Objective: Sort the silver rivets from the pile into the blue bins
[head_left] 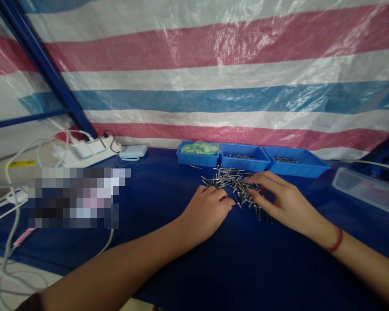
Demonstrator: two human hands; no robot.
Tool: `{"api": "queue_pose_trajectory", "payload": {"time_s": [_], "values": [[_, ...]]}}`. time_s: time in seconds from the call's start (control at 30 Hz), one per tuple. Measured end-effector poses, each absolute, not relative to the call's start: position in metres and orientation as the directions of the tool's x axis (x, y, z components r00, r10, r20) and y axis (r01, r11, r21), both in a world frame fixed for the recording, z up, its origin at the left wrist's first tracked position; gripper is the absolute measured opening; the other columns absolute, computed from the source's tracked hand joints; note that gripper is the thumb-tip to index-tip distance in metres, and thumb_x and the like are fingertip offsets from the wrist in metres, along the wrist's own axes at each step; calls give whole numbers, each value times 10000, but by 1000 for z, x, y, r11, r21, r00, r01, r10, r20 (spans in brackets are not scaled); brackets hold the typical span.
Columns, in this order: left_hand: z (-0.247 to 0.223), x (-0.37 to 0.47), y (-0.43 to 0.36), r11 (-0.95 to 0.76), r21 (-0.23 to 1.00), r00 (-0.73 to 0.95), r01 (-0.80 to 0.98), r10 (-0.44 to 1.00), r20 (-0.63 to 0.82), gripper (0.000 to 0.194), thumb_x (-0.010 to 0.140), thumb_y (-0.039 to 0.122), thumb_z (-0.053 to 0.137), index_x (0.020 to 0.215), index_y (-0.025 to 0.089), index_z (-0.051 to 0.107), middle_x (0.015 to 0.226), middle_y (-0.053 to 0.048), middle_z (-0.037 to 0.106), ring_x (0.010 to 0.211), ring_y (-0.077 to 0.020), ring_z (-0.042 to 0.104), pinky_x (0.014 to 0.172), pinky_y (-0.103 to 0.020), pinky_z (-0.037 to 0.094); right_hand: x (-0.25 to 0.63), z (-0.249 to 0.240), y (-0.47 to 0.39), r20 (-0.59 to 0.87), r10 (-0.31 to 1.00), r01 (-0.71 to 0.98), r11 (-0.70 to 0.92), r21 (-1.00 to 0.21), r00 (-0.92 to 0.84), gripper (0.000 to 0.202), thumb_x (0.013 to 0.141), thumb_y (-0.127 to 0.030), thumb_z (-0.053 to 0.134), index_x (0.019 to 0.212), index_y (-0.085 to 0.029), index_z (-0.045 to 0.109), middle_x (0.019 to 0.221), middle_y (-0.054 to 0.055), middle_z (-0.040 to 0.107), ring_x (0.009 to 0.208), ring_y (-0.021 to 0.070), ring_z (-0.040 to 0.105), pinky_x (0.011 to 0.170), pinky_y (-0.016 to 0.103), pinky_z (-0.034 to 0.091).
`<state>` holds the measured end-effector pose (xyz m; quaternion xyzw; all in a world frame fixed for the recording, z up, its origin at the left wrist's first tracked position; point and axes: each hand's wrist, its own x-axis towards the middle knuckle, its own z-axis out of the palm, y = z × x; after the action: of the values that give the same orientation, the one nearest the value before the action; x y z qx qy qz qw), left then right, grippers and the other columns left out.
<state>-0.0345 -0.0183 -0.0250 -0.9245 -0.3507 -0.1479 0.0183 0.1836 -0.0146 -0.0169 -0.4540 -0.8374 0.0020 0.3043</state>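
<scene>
A loose heap of thin silver metal pins (228, 177), shaped like blind rivets, lies on the blue table between and beyond my hands. At its near left edge, my left hand (210, 209) is closed, with its fingers curled down; what they hold, if anything, is hidden. My right hand (280, 196) reaches over the right side of the heap with thumb and fingers apart, the fingertips touching or just above the pins. Behind the heap, the middle blue bin (246, 164) and the right blue bin (298, 169) each contain similar metal pins.
A left blue bin (197, 160) holds green-and-clear plastic packets. A clear plastic lid or tray (366, 190) lies at the right. Leftward are a light blue case (132, 152), a white power strip (90, 153), tangled cables and a blurred-out object. A striped sheet (214, 99) hangs behind.
</scene>
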Motion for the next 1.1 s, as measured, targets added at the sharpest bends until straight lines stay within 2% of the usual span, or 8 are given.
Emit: {"api": "queue_pose_trajectory", "payload": {"time_s": [0.1,0.27,0.53,0.67,0.77,0.9,1.0,1.1], "values": [[-24,-34,-19,-734,40,698,678,660,277,184,921,232,469,1002,212,633,913,-13,627,864,-203,555,718,-342,364,181,-20,-16,495,749,723,623,-299,-441,211,874,-280,502,1044,-199,597,1049,72,606,945,187,599,777,308,506],[-21,-35,-21,-705,1,682,709,686,252,185,920,271,475,924,189,641,908,-30,628,874,-231,558,702,-354,364,183,-23,-13,479,765,719,611,-332,-430,199,872,-275,503,1024,-202,608,1029,73,610,916,184,608,723,300,525],[-24,-36,-20,-705,21,675,709,686,271,197,939,242,438,898,168,616,883,-32,619,851,-218,565,695,-347,367,181,-22,-14,471,757,691,632,-350,-453,181,872,-258,507,1004,-196,615,998,70,614,872,170,610,686,282,521],[-24,-35,-22,-715,142,645,684,684,341,183,947,229,420,934,177,595,905,-21,612,868,-198,567,730,-337,387,177,-20,-18,476,719,632,685,-362,-506,164,858,-232,534,995,-198,617,956,61,626,857,161,612,727,287,508],[-22,-33,-25,-700,312,593,642,712,378,186,952,219,406,950,174,586,928,-19,614,896,-176,569,768,-314,408,170,-17,-25,484,690,575,721,-387,-539,159,840,-233,562,982,-206,628,932,50,644,856,161,618,743,287,501],[-19,-31,-27,-659,510,528,553,750,398,163,940,210,435,936,160,590,927,-25,614,888,-152,573,790,-280,427,163,-15,-31,485,724,538,690,-484,-491,109,854,-228,544,909,-219,638,849,26,654,777,142,619,690,268,495],[-18,-31,-26,-660,571,525,489,745,411,146,930,205,453,908,159,590,901,-21,616,863,-139,578,779,-261,432,162,-17,-32,489,752,527,659,-537,-441,87,851,-235,551,874,-216,633,808,20,652,732,140,613,657,267,488],[-18,-31,-25,-683,571,542,455,722,431,119,911,212,486,899,159,591,862,-16,616,816,-132,578,751,-249,436,162,-19,-32,478,783,528,621,-579,-398,92,848,-261,556,877,-218,632,805,25,657,730,151,617,651,279,487]]}}
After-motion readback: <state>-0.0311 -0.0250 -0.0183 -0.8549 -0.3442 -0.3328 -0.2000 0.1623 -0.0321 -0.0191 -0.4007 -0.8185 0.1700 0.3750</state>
